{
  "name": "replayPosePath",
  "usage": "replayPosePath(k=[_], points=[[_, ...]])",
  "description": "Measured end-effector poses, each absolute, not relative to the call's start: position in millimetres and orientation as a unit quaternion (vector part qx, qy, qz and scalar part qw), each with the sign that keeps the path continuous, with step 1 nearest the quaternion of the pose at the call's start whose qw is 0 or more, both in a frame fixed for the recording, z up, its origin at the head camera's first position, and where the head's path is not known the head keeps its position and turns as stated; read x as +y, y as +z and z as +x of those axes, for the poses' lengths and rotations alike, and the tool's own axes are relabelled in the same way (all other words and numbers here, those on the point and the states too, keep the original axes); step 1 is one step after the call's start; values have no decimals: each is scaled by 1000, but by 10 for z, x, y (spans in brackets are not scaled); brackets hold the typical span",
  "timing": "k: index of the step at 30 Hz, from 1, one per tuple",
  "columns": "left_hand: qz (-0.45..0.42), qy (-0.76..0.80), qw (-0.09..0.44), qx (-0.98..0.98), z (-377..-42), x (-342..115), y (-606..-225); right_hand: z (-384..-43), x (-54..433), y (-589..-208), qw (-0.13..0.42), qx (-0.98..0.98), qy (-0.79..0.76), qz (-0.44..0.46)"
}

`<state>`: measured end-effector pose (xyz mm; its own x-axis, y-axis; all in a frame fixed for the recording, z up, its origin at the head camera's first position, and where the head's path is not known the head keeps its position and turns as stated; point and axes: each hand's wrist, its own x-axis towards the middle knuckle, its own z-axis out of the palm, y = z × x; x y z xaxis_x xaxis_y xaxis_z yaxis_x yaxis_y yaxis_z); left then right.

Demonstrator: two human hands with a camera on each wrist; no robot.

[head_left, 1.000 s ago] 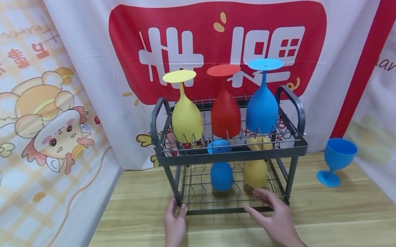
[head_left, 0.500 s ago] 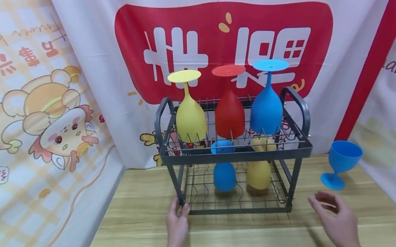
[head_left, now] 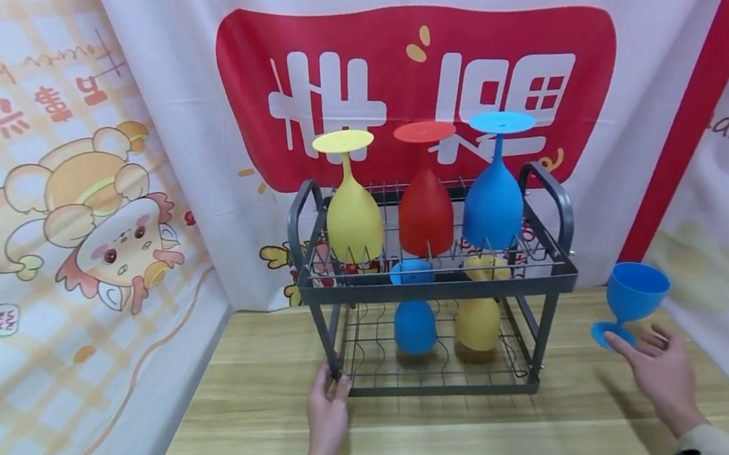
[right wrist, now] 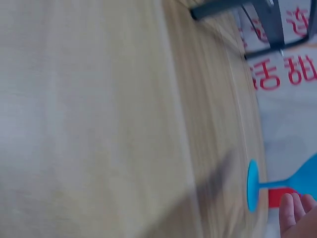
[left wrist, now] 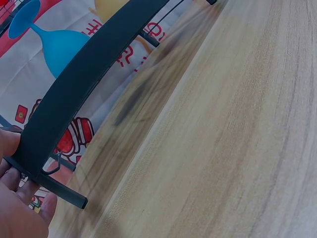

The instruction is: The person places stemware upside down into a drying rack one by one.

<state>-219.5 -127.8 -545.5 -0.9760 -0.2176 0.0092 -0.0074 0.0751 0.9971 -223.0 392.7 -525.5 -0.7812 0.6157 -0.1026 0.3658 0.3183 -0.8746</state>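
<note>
My left hand (head_left: pixel 327 414) holds the front left corner of a black two-tier dish rack (head_left: pixel 440 290), thumb on one side of the frame and fingers on the other in the left wrist view. A blue goblet (head_left: pixel 639 291) stands upright on the table, right of the rack. Beside its foot is my right hand (head_left: pixel 662 373), fingers loosely bent, thumb tip right at the foot's edge. Upside down on the top tier are a yellow goblet (head_left: pixel 354 225), a red goblet (head_left: pixel 426 220) and another blue goblet (head_left: pixel 492 208).
On the lower tier sit a smaller-looking blue goblet (head_left: pixel 415 327) and a yellow one, both upside down and partly hidden by the upper frame. Printed cloth (head_left: pixel 167 69) hangs behind and along both sides of the wooden table (head_left: pixel 433 454).
My right hand has left the rack's front right and moved right to the standing blue goblet. My left hand stays on the rack corner. The view has shifted slightly.
</note>
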Motion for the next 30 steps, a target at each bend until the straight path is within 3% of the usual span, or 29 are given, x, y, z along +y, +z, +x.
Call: replayPosePath(k=[16, 30], points=[[74, -666, 79, -738, -2218, -1270, -5472, -2562, 4337, -5204, 82, -769, 544, -325], [72, -668, 78, -736, -2233, -1280, -5490, -2713, 4311, -4991, 85, -774, 544, -312]])
